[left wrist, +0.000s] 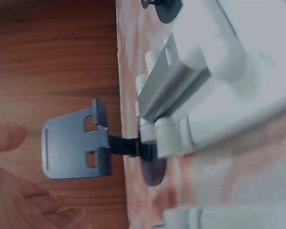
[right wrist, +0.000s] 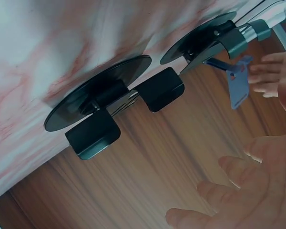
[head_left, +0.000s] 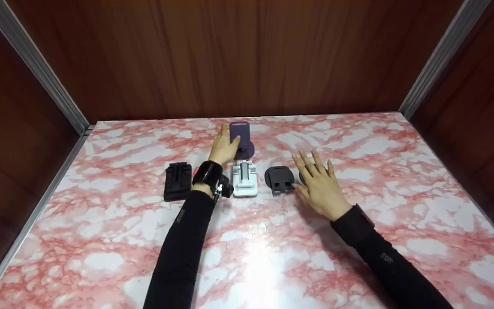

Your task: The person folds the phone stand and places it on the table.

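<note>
dark wood-panel walls (head_left: 247,56) w/ metal corner strips fill the top of the head view; below them a pink-and-white marbled worktop (head_left: 101,240) takes up the lower half.

two black-sleeved arms come in from the bottom edge. left hand (head_left: 224,146), just left of centre, reaches to the purple phone stand (head_left: 241,139) standing upright near the back of the worktop; fingers look fairly straight & lie along the stand's left side, thumb at its plate. left wrist view shows the fingers (left wrist: 47,202) close by the plate, not wrapped round it, so released, not clenched. right hand (head_left: 320,184), right of centre, is flat on the worktop, fingers spread, grasping nothing, its thumb side just beside the black round-base stand (head_left: 279,179).

row across the middle, big to small: black folded stand (head_left: 177,181) at left, white folded stand (head_left: 245,178) at centre below the purple one, then the black round-base one. a 2nd dark disc peeks out under the right hand, mostly hidden.
</note>
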Available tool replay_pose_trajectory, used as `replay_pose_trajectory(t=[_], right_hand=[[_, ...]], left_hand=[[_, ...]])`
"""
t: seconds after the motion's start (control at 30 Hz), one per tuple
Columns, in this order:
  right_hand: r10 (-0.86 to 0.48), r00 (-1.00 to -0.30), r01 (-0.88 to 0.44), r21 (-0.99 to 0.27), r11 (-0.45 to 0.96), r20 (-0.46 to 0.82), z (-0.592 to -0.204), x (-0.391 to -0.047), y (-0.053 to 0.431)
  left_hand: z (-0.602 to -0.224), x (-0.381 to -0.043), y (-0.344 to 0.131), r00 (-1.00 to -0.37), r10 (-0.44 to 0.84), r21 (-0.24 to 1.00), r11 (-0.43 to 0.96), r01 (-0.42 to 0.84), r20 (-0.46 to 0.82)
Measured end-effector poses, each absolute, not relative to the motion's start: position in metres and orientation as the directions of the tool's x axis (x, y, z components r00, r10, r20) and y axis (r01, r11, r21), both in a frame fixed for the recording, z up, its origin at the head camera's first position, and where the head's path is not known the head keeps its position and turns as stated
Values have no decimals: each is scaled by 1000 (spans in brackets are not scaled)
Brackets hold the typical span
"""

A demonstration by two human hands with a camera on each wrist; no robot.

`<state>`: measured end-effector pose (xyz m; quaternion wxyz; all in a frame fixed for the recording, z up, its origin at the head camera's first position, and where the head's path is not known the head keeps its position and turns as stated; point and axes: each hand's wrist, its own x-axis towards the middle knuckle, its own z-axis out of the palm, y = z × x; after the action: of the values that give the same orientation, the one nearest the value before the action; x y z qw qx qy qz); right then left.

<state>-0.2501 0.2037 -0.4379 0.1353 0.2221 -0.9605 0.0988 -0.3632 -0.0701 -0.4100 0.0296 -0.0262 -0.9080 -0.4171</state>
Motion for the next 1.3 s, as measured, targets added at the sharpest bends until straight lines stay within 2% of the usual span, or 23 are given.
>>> replay_pose_trajectory(t=[0.13, 0.27, 0.43, 0.83, 1.1, 1.3], right_hand=[[-408, -858, -464, -133, 876, 311, -437, -249, 203], [-411, -861, -466, -137, 874, 300, -436, -249, 204], [-412, -866, -461, -136, 877, 282, -436, -248, 204], [-421, -862, -468, -126, 875, 282, -440, -248, 203], [-427, -858, -478, -142, 867, 285, -437, -247, 201], [-424, -868, -472, -165, 866, 260, -433, -246, 200]], left_hand=[[-416, -371, -73, -993, -70, 831, 555, 39, 93], [-422, -378, -75, -983, -132, 900, 432, 59, 128], [-429, -385, -75, -972, -173, 933, 348, 88, 156], [-432, -390, -76, -970, -169, 922, 374, 101, 175], [-423, -385, -76, -932, -198, 922, 308, 233, 302], [-399, -374, -72, -924, -158, 923, 230, 308, 348]])
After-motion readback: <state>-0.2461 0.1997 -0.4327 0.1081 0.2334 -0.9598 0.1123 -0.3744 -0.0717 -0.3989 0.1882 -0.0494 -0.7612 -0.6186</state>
